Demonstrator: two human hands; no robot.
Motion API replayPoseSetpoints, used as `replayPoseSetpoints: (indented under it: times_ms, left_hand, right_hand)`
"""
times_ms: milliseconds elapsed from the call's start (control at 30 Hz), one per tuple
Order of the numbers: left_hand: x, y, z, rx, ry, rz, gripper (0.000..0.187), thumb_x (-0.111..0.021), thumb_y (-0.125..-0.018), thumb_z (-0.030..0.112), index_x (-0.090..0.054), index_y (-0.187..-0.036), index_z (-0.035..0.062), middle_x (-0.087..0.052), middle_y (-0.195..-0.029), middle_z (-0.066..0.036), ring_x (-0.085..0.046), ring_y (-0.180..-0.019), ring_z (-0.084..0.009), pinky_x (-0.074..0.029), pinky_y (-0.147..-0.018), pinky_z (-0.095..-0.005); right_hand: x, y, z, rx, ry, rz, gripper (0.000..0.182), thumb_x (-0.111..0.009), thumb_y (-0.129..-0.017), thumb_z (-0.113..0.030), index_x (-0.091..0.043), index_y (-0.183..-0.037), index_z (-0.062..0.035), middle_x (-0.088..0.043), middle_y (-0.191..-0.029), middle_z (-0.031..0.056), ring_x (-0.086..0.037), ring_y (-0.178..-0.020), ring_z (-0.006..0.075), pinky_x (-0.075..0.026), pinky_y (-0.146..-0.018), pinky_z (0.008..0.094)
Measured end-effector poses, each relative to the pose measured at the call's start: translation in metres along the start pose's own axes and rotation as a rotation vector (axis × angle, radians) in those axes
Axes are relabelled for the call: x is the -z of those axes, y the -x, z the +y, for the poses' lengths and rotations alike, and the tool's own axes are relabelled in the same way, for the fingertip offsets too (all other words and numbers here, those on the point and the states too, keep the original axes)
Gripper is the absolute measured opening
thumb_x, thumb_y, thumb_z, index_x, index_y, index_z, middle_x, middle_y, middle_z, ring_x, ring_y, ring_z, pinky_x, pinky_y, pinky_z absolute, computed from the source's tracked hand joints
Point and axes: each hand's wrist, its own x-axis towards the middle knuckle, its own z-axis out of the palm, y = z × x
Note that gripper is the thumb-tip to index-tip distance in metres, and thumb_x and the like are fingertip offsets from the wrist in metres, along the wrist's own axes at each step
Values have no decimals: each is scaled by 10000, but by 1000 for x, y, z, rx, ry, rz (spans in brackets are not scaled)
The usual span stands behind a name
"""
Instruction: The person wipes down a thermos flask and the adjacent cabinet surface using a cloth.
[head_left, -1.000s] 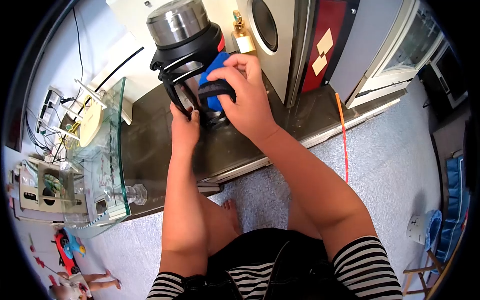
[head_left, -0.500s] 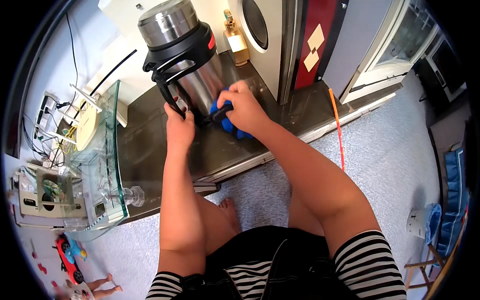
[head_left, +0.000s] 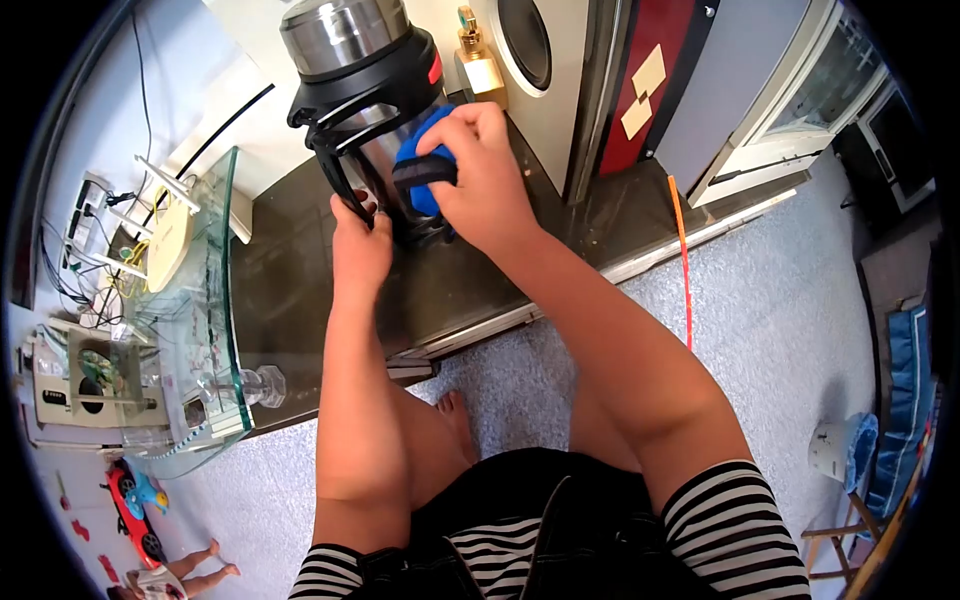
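My left fingers [head_left: 382,226], closed round the black plastic handle [head_left: 332,170], should steady the tall silver steel flask [head_left: 370,95] behind the dark tabletop's [head_left: 430,290] front edge while my curled right fingers [head_left: 488,122] hold the blue, black-strapped cloth pad [head_left: 412,146] flat against it.

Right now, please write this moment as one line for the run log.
left hand: on black handle | right hand: holds blue cloth with black band against steel-and-black flask | flask: on dark-brown cabinet top
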Motion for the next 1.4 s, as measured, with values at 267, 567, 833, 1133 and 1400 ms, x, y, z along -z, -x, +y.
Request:
replayPoseSetpoints:
  times_ms: [267,567,833,1133,1400]
  left_hand:
    - [-5,1,5,-21,15,32,342,-606,-925,91,-432,-1213,33,-676,-1048,-232,-671,-990,-424,-517,-869,-471]
    - [-4,3,4,-39,1,28,344,-619,-920,123,-436,-1199,39,-667,-1031,-223,-653,-987,-447,-502,-861,-494]
    - [1,8,21,-30,-55,12,304,-617,-923,104,-440,-1161,37,-677,-1019,-222,-671,-962,-405,-513,-845,-464]
    - [-4,7,18,-8,-110,45,292,-626,-917,119,-443,-1133,48,-688,-1003,-205,-690,-946,-368,-521,-856,-439]
    - [-4,5,15,-4,-115,42,302,-635,-913,122,-441,-1134,51,-681,-988,-193,-684,-935,-374,-519,-846,-444]
  right_hand:
    - [-6,39,43,-258,151,-271,319,-704,-670,76,-602,-931,-78,-500,-1051,146,-565,-1011,368,-488,-881,411]
    - [18,11,8,-294,174,-335,328,-758,-735,23,-644,-1019,-94,-514,-1137,146,-595,-1052,352,-499,-918,434]
    - [-3,6,2,-19,66,-53,349,-700,-689,88,-644,-992,-78,-472,-1098,116,-548,-1016,303,-481,-892,377]
    - [-2,54,46,-347,231,-452,347,-767,-669,62,-650,-953,-101,-514,-1080,140,-576,-1048,363,-491,-909,410]
    - [12,2,-6,-64,61,27,338,-745,-720,47,-656,-1010,-100,-487,-1128,132,-588,-1016,331,-501,-899,400]
